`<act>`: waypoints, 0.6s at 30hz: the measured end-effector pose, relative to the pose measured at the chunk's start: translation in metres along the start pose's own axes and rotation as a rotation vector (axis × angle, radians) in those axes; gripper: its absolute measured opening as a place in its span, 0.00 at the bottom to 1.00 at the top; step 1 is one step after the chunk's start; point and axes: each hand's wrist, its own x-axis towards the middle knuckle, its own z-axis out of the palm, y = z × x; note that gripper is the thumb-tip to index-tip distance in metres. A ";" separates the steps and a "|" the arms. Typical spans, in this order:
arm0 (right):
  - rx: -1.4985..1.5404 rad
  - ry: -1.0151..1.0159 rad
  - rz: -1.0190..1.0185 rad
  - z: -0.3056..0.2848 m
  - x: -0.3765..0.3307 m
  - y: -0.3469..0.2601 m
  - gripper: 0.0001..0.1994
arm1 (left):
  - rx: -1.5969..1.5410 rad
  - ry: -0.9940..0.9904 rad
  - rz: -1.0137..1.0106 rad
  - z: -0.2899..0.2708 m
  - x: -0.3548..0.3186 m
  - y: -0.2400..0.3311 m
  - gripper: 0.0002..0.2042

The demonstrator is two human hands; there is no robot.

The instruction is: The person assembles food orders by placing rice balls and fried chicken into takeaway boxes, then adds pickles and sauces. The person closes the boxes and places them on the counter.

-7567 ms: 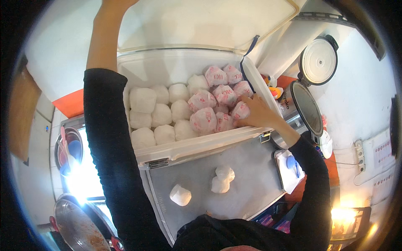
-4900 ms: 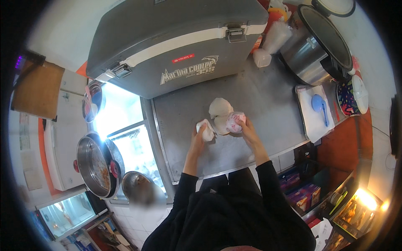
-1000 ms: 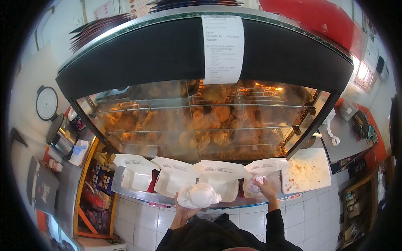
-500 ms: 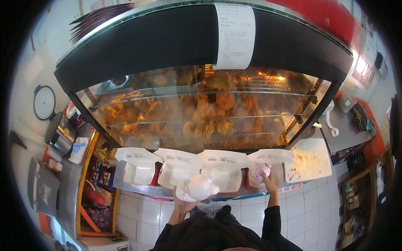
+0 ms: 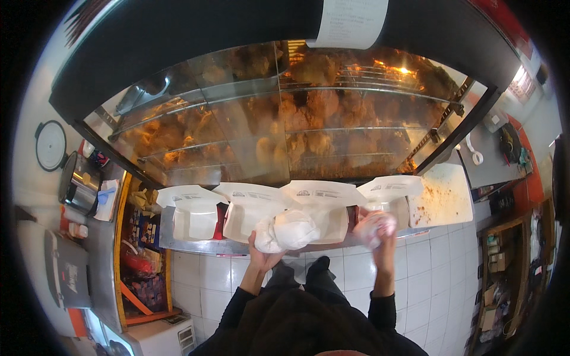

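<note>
My left hand (image 5: 263, 259) is closed around the underside of some round white wrapped bundles (image 5: 297, 229), held just over the near edge of the counter. In my right hand (image 5: 385, 254) is a pink-and-white wrapped bundle (image 5: 376, 228), slightly blurred, in front of the rightmost takeaway box (image 5: 399, 209). What the wrappings contain is hidden. Several white takeaway boxes stand in a row with their lids up; the leftmost box (image 5: 202, 224) shows a bare inside. The white bundles partly cover the middle boxes (image 5: 323, 222).
Behind the boxes rises a glass-fronted warming cabinet (image 5: 285, 136) with browned food on racks. A paper slip (image 5: 349, 24) hangs from its top. A stained cutting board (image 5: 442, 199) lies to the right. Left are shelves (image 5: 142, 237) and a steel pot (image 5: 80, 184).
My right hand has drawn the pink-and-white bundle from over the rightmost box toward me. My left hand still holds the white bundles. The whole view has tilted downward.
</note>
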 end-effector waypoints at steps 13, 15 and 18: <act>-0.196 -0.303 0.265 0.084 -0.025 0.036 0.21 | 0.321 -0.181 -0.101 0.000 0.004 0.005 0.37; -0.188 -0.293 0.273 0.083 -0.025 0.038 0.22 | 0.332 -0.168 -0.090 0.004 0.004 0.004 0.37; -0.147 -0.229 0.243 0.089 -0.027 0.036 0.20 | 0.327 -0.151 -0.063 0.003 0.004 -0.002 0.36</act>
